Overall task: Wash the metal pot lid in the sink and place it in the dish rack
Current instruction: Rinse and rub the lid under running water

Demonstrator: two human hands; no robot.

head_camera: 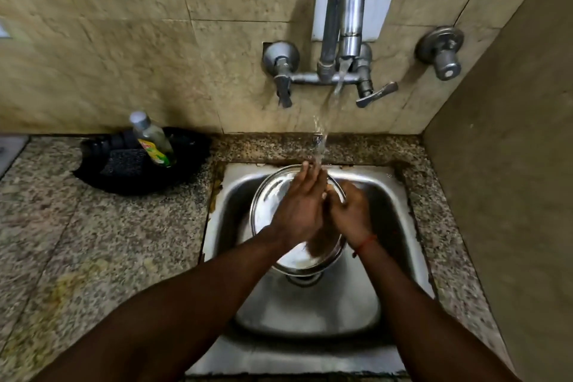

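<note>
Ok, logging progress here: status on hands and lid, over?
Left hand flat on lid, fingers straight, under the tap stream. Right hand grips lid's right rim. Lid tilted in sink, not yet racked. Nothing blocking.

Silver lid (273,195), speckled granite counter (93,242), black tray (186,164).

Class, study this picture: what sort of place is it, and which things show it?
Most likely a home kitchen's washing-up corner: a small steel sink set in a speckled stone counter, a wall tap running water onto a metal pot lid, and a dish-soap bottle beside a scrub pad.
</note>
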